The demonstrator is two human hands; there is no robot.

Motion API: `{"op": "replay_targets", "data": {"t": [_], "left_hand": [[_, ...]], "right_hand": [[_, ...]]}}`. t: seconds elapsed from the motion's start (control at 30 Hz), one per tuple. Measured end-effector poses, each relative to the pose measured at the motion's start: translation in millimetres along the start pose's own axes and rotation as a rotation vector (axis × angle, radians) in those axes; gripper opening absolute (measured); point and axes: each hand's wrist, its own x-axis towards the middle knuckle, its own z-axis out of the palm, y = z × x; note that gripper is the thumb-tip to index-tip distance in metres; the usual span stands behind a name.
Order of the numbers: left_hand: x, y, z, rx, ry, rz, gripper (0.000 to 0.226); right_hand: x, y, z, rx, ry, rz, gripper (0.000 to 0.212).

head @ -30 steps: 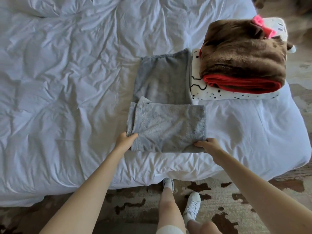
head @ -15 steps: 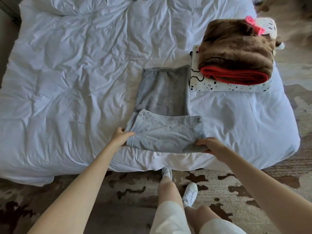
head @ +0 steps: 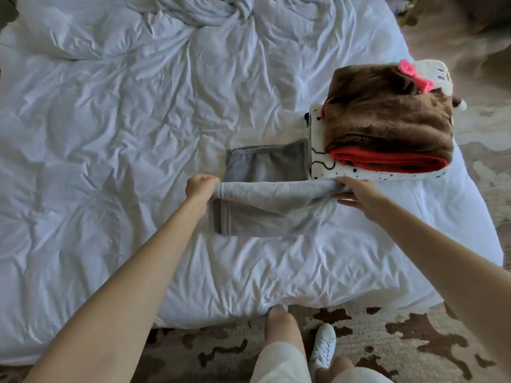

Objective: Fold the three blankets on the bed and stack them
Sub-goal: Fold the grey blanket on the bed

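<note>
A grey blanket (head: 265,205) lies partly folded on the white bed (head: 138,134), near its front edge. My left hand (head: 200,186) grips the left end of its raised fold, and my right hand (head: 356,192) holds the right end. The fold is lifted off the bed and stretched between both hands, with the far part of the blanket flat behind it. To the right a folded brown blanket with red lining (head: 387,123) sits on top of a folded white blanket with black dots (head: 320,164).
Rumpled bedding (head: 204,9) is bunched at the far side of the bed. A brown and cream patterned rug (head: 387,341) covers the floor in front, where my legs and a white shoe (head: 322,346) stand against the bed edge.
Both hands have lifted the near fold of the grey blanket and carried it away from me, over the flat part. The view has also shifted forward over the bed.
</note>
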Motion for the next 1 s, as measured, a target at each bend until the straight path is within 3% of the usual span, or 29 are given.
{"op": "replay_targets", "data": {"t": [0.1,0.27,0.33,0.4,0.53,0.57,0.67,0.7,0.8,1.0], "left_hand": [[34.9,26.0,8.6,-0.095,-0.076,-0.038,0.007],[73.3,24.0,28.2,0.057,-0.193,-0.081,0.032],[83.4,11.6,38.5,0.157,-0.208,-0.058,0.046],[91.3,0.9,48.6,0.198,-0.24,-0.062,0.065],[99.4,-13.7,65.8,0.167,-0.299,-0.176,0.102],[101.5,-18.0,69.2,0.165,-0.305,-0.211,0.101],[104.4,-23.6,69.2,0.113,-0.373,-0.25,0.062],[103.6,-22.7,66.1,0.087,-0.395,-0.261,0.062],[98.4,-10.3,49.2,0.048,-0.477,-0.266,0.087],[80.8,53.6,0.4,-0.053,-0.635,-0.13,0.069]], "right_hand": [[28.2,-20.5,10.0,-0.02,-0.036,-0.043,0.026],[65.2,1.0,33.8,-0.215,0.163,0.014,0.038],[73.4,17.0,41.3,-0.229,0.152,0.087,0.038],[80.8,28.9,48.2,-0.18,0.134,0.161,0.053],[95.3,37.0,59.6,-0.027,0.094,0.221,0.072],[98.2,37.7,61.4,-0.018,0.077,0.234,0.072],[103.3,38.8,67.5,-0.023,0.034,0.274,0.067],[103.2,38.1,70.8,-0.006,0.019,0.293,0.067],[92.2,25.6,79.2,0.06,-0.007,0.292,0.055],[46.0,-38.9,63.3,0.144,-0.097,0.183,0.038]]}}
